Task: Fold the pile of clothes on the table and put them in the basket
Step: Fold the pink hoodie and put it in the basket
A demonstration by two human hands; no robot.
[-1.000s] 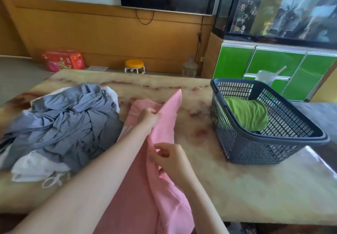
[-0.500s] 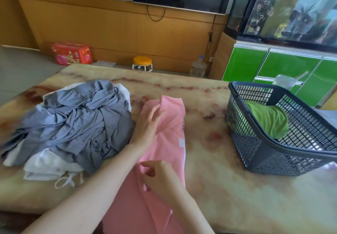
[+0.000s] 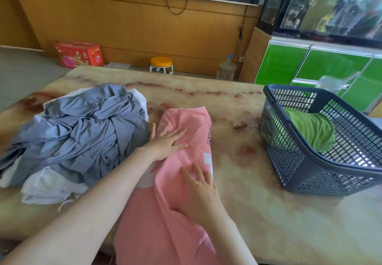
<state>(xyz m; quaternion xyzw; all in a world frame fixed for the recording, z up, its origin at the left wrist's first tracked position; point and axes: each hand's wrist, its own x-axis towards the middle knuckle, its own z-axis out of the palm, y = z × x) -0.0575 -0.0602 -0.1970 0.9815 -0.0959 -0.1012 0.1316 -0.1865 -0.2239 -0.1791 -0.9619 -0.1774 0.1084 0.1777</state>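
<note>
The pink shirt (image 3: 182, 182) lies lengthwise over the tabletop's (image 3: 268, 213) near edge. The left hand (image 3: 165, 143) and right hand (image 3: 199, 190) both press it with flat, spread fingers.

Legible text: one item, partial.

1. Pink garment (image 3: 186, 120): small dark lettering printed at its right-hand edge. The first character appears to be a capital "P". The remainder runs into the fold and cannot be read. Below it is part of a white block print, cut off by the fold, and no letter can be made out.

2. Red carton (image 3: 79, 54) on the floor by the wall: gold characters on the front face and a short pale line near the top right corner, both too blurred to read.
</note>
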